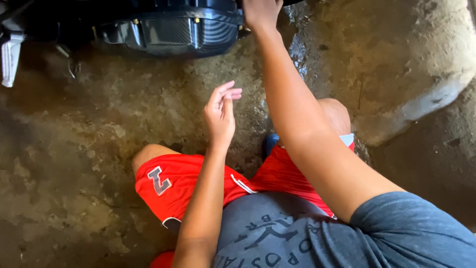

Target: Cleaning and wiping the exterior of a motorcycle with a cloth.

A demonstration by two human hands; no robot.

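Note:
I squat on a wet concrete floor (74, 149) in front of a black engine cover (168, 30) with a carbon-weave face and small brass bolts along its rim. My right hand (260, 12) reaches up to the cover's right edge at the top of the frame; its fingers are cut off, so what it grips is hidden. My left hand (220, 111) hovers in the air below the cover, fingers loosely apart, holding nothing.
My knees in red shorts (173, 186) fill the lower middle. A blue sandal tip (270, 144) shows between them. A raised concrete kerb (421, 99) curves at the right. A white plastic part (10, 59) hangs at the far left.

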